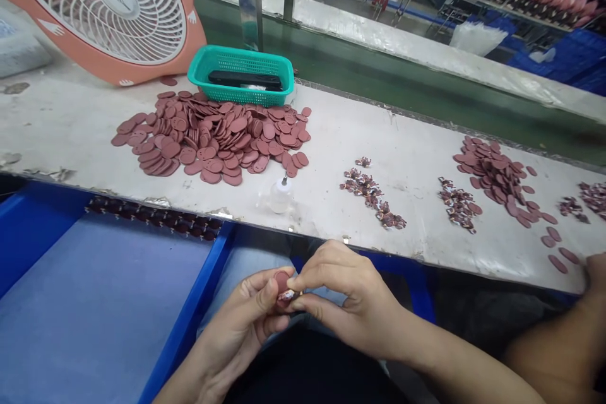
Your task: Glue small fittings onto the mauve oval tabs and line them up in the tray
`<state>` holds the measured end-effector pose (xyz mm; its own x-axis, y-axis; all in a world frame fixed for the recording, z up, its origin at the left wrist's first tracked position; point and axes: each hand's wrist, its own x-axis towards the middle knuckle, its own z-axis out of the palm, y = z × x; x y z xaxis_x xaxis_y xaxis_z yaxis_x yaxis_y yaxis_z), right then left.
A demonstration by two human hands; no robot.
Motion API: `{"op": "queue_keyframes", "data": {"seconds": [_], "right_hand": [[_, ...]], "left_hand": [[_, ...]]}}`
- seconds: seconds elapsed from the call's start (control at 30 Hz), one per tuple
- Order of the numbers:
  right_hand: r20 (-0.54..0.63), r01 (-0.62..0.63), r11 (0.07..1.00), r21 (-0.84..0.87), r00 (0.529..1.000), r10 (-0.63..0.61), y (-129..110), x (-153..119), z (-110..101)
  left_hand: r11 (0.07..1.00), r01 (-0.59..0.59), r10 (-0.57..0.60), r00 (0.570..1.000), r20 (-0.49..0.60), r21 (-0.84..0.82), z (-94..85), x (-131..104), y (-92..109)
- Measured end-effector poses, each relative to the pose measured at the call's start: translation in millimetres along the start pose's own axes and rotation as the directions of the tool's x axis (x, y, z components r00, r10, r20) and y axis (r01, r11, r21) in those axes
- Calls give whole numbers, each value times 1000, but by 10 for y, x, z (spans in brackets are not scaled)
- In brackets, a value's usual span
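Note:
Just below the bench edge, my left hand point(250, 309) pinches a reddish-brown oval disc point(281, 280) between thumb and fingers. My right hand point(345, 297) closes its thumb and forefinger on a small brown-and-white figurine point(286, 295), held against the disc. My fingertips partly hide where the two pieces meet. Ahead lies a large pile of similar oval discs point(222, 132). A small clear bottle with a thin tip point(283, 194) stands in front of that pile. Right of the bottle is a loose cluster of small figurines point(367, 186).
An orange fan point(123, 6) and a green basket point(241, 96) holding a dark object stand behind the discs. A blue tray point(95, 303) at left holds rows of figurines point(156, 218). More figurines point(458, 205) and discs point(495, 173) lie right, near another person's arm point(568, 334).

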<state>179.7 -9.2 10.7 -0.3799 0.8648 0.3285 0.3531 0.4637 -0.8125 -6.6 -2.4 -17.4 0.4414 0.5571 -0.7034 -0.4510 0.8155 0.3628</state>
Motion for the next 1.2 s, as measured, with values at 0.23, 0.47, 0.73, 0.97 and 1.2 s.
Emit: {"op": "queue_keyframes", "data": {"seconds": [0.23,0.47,0.73,0.97,1.2], "right_hand": [[-38,1,1000,-31,999,-3,-48,14,-47],[-54,-29,1000,-5,998,29,25,69,42],[-15,-59,996,73,998,60,7,158,109],[-3,-97,989,108,995,98,26,172,139],[-60,-9,991,131,998,17,36,241,172]], "left_hand": [[999,-23,26,997,78,-39,-63,-3,18],[1000,-21,21,999,44,-16,-85,-29,64],[996,-34,37,999,35,-88,-126,-30,74],[995,-28,30,999,23,-95,-178,6,75],[997,-79,77,993,87,14,-259,-22,154]]}}
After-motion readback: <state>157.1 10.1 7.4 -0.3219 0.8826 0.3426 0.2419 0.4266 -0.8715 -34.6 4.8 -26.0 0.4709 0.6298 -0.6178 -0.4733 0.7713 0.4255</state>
